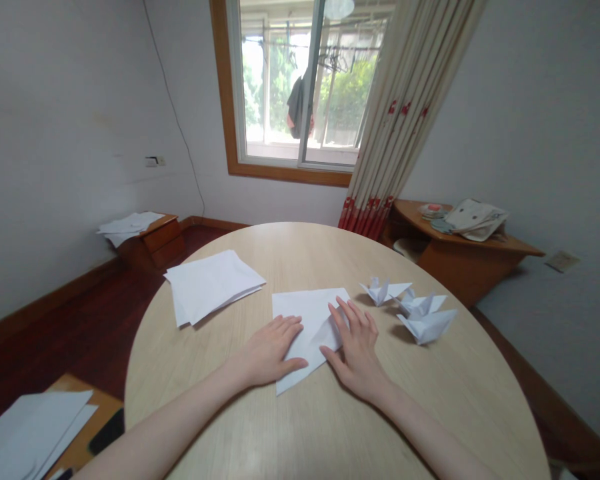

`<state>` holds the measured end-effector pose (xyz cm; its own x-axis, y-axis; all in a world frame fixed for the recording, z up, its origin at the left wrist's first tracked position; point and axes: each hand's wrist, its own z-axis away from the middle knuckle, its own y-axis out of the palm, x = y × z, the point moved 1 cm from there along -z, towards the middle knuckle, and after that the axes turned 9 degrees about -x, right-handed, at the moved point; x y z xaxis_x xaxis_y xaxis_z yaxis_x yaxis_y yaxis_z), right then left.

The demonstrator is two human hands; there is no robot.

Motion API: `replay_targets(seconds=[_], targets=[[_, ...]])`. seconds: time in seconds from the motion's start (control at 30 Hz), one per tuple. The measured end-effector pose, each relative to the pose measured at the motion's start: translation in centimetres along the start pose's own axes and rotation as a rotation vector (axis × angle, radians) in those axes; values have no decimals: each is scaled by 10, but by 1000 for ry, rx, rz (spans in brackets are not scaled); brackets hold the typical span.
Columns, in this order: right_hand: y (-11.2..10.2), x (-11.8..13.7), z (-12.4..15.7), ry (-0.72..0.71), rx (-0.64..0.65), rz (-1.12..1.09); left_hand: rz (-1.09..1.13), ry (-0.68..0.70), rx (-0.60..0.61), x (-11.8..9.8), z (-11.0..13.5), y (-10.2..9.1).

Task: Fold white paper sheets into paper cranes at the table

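Note:
A white sheet of paper point(305, 320), partly folded over at its lower right, lies in the middle of the round wooden table point(330, 413). My left hand point(270, 350) rests flat on the sheet's lower left part, fingers stretched out. My right hand point(357, 347) lies flat on the folded flap, fingers spread and pressing it down. To the right of my right hand stand three folded white paper birds point(415, 310).
A stack of white paper point(210, 283) lies on the table's left side. More sheets sit on a low surface at the lower left point(30, 433) and on a small cabinet point(145, 233). A wooden desk point(460, 247) with a bag stands at the right, under a curtain.

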<state>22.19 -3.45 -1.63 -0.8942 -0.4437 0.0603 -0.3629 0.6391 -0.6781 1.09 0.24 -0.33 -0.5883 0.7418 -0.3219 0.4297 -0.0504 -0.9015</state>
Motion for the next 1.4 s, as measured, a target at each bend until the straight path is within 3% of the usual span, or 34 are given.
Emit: replay_targets(seconds=[0.13, 0.47, 0.87, 1.4], targets=[[2, 2, 0, -10, 12, 14, 1, 5, -70, -5, 0, -1], [7, -1, 2, 27, 44, 25, -55, 59, -117, -6, 1, -4], [11, -9, 3, 57, 45, 9, 101, 64, 56, -11, 2, -8], [22, -15, 7, 140, -12, 114, 8, 146, 13, -6, 2, 0]])
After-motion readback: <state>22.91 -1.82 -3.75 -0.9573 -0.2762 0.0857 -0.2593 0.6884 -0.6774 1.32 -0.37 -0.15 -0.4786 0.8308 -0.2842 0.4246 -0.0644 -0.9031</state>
